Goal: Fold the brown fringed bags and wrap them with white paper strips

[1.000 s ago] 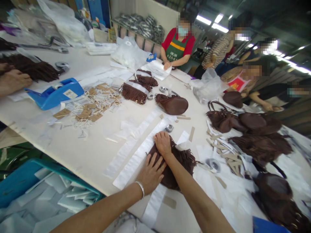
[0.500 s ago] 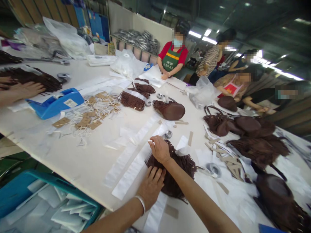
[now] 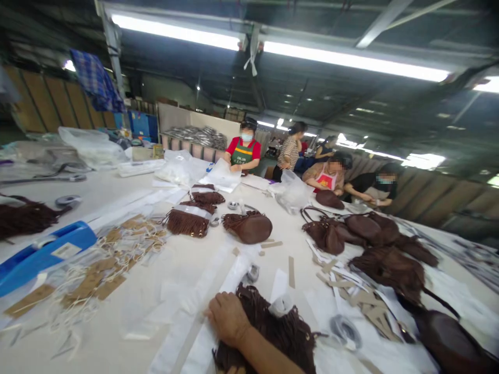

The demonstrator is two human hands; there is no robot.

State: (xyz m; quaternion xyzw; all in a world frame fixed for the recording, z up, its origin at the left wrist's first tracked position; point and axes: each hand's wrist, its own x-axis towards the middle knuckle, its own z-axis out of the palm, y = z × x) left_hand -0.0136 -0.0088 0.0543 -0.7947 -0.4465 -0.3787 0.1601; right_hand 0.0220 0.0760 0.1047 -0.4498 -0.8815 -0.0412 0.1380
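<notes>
A dark brown fringed bag (image 3: 273, 332) lies at the bottom centre, with a white wrap (image 3: 281, 305) around part of it. My right hand (image 3: 228, 318) is closed at the bag's left edge, over a long white strip (image 3: 234, 278); its fingertips are hidden, and what they hold cannot be made out. Of my left hand (image 3: 236, 370), only a sliver of fingers shows against the bag at the bottom edge. A grey roll (image 3: 252, 272) sits just beyond the bag, and another roll (image 3: 345, 331) lies to its right.
A blue tape dispenser (image 3: 66, 250) and brown tags (image 3: 91, 280) with white strings lie left. More brown bags stand at the centre (image 3: 253, 228) and right (image 3: 390, 270), near scattered tan strips (image 3: 374, 306). Several people are around the table's far side.
The view has tilted up, showing more ceiling lights. My left hand, earlier flat on the bag's near side, is now almost out of frame. My right hand remains at the bag's left edge.
</notes>
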